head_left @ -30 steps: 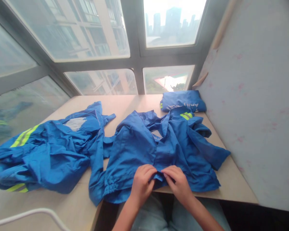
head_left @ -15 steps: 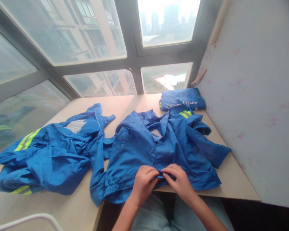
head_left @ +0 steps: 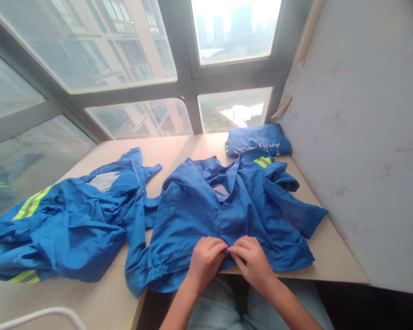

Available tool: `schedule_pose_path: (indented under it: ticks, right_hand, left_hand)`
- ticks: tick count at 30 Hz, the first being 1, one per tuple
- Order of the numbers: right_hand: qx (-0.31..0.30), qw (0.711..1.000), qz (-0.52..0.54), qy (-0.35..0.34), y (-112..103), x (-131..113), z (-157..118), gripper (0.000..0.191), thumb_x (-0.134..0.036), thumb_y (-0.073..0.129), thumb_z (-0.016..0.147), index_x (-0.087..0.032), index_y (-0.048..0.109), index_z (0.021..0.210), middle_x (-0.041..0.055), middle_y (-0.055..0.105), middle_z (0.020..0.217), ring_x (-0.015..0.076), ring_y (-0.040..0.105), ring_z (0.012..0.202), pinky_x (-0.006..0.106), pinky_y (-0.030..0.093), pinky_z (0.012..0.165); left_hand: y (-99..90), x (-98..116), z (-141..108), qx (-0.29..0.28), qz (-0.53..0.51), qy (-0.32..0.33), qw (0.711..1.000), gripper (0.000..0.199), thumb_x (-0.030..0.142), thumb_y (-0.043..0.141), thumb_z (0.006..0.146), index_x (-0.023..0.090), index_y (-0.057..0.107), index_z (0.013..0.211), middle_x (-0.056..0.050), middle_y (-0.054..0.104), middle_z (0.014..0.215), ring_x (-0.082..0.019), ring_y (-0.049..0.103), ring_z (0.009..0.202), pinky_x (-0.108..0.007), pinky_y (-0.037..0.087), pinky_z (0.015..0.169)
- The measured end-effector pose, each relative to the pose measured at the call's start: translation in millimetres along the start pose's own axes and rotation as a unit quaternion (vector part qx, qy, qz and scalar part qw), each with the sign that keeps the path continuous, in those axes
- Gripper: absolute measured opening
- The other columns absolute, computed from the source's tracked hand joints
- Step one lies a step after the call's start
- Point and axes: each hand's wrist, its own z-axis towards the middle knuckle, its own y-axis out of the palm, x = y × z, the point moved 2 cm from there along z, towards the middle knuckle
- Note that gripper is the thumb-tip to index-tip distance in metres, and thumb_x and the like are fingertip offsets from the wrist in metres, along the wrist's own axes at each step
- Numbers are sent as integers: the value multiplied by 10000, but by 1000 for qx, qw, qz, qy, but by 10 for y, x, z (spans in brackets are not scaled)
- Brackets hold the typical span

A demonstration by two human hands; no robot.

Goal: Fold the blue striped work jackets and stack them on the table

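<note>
A blue work jacket lies spread in front of me, collar toward the window, with a yellow-and-grey reflective band on one sleeve. At the middle of its near hem, my left hand pinches the cloth. My right hand is closed on the hem right beside it, the fingertips of both hands nearly touching. The small bit of jacket between the fingertips is mostly hidden. One gathered elastic section shows at the hem's left.
A second blue jacket lies crumpled on the left, touching the first one's sleeve. Near the window is a folded blue garment with white lettering. The pale table meets a wall on the right. A white curved bar is at lower left.
My fingertips have come closer together at the hem, and the fold of cloth that showed between them is now mostly covered. The view has shifted slightly.
</note>
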Motion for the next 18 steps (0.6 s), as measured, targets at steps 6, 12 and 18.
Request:
schedule_pose_path:
  ticks: [6, 12, 18]
  right_hand:
    - [45, 998, 12, 41, 57, 30, -13, 180, -201, 555, 953, -244, 730, 950, 40, 698, 851, 197, 629, 823, 345, 455, 765]
    - [33, 998, 21, 39, 49, 33, 17, 195, -238, 542, 971, -268, 734, 966, 29, 692, 839, 191, 626, 803, 339, 446, 748]
    - [-6, 1000, -9, 5, -11, -22, 17, 198, -200, 540, 965, -260, 726, 994, 33, 680, 854, 186, 604, 811, 333, 428, 748]
  left_hand:
    - [16, -22, -35, 18, -8, 8, 1000, 118, 216, 617, 922, 212, 677, 1023, -43, 729, 944, -186, 669, 860, -322, 525, 771]
    - [25, -52, -115, 62, -7, -4, 998, 203, 238, 616, 927, 210, 657, 1124, -74, 711, 1046, -191, 669, 947, -322, 546, 837]
    - [31, -18, -56, 32, 4, 13, 999, 96, 235, 597, 936, 218, 687, 967, -44, 719, 919, -178, 658, 829, -312, 508, 735]
